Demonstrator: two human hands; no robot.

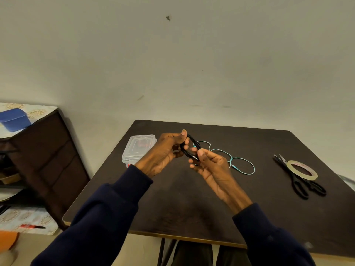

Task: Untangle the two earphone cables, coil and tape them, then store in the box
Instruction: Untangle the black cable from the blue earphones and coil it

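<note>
A black earphone cable [189, 148] is wound into a small coil held above the dark table [192, 198]. My left hand [165, 152] grips the coil's upper left side, thumb on top. My right hand [208, 166] pinches the coil's lower end, where the silver plug tip shows. A teal earphone cable [243, 164] lies loose in open loops on the table just behind and right of my hands. A clear plastic box [138, 148] with its lid on stands at the table's left edge, partly hidden by my left hand.
Black scissors [301, 181] lie at the table's right side with a roll of clear tape [301, 169] resting on them. A dark wooden cabinet [44, 156] stands left of the table, with a blue object [14, 120] on top.
</note>
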